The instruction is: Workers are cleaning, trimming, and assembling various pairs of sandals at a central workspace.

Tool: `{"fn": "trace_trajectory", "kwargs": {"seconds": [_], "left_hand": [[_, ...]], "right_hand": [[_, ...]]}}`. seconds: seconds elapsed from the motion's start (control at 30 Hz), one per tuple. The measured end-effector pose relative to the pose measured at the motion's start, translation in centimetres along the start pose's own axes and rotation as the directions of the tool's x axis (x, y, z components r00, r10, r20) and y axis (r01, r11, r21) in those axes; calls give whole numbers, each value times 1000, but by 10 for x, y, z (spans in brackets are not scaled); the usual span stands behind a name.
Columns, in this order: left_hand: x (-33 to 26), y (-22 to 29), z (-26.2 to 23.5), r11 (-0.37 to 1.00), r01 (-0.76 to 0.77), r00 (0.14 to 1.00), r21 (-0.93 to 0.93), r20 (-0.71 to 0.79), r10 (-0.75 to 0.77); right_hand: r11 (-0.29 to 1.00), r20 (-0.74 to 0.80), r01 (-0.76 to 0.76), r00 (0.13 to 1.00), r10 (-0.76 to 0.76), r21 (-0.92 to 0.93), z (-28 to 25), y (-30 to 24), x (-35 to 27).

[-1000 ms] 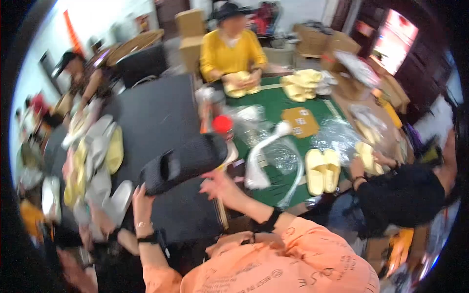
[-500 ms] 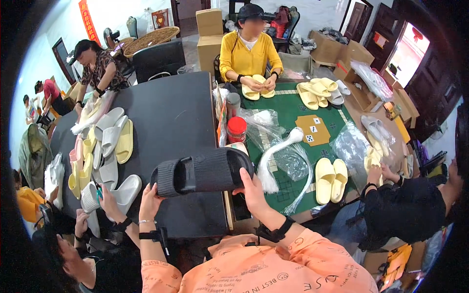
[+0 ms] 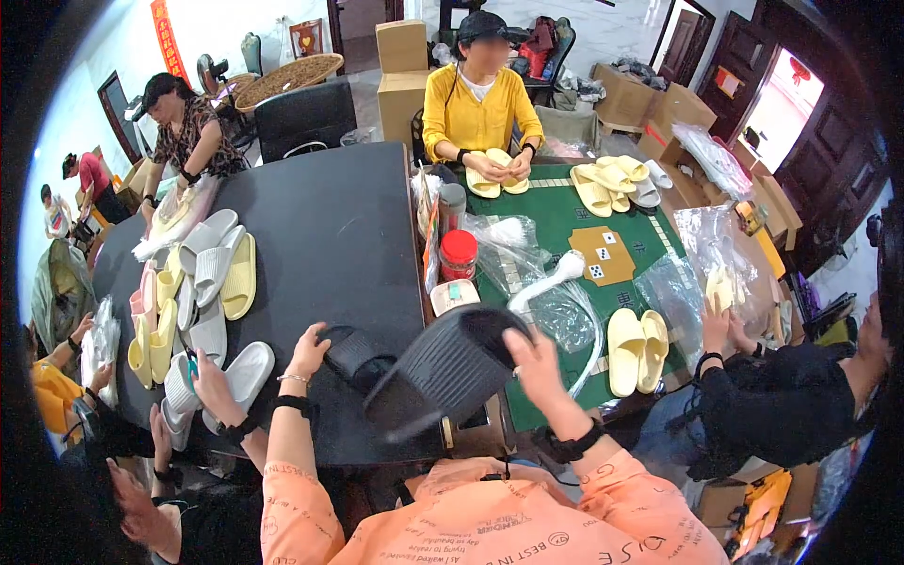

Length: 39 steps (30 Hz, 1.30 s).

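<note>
While the right hand grips one end of a black, ribbed, rubbery-looking slipper, tilted above the dark tabletop's near edge, the left hand pinches a second black slipper just beside; blur leaves unclear whether the two touch. Held only by its end, the tilted one could swing and knock the red-lidded jar beyond.
</note>
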<state>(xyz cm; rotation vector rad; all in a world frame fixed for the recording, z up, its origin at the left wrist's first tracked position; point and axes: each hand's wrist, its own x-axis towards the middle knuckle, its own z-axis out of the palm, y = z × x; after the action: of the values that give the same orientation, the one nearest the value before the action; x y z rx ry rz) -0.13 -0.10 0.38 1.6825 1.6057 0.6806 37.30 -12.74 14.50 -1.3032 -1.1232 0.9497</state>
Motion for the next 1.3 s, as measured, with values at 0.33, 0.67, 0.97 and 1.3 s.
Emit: {"fn": "trace_trajectory", "kwargs": {"seconds": [0.33,0.67,0.97,1.3], "left_hand": [[-145,108,29,825,86,921,-559,359,147],[-176,-22,66,633,165,752,-756,-319,-577],[-106,-4,65,811,414,715,-413,-404,-571],[-115,138,119,943,1,812,334,-551,194]], "right_hand": [[998,252,63,966,-54,-28,77,44,17],[652,522,314,840,148,-690,127,145,-15],[919,711,242,701,55,-310,87,151,-19],[260,-229,-406,825,517,-876,-159,223,-54]]}}
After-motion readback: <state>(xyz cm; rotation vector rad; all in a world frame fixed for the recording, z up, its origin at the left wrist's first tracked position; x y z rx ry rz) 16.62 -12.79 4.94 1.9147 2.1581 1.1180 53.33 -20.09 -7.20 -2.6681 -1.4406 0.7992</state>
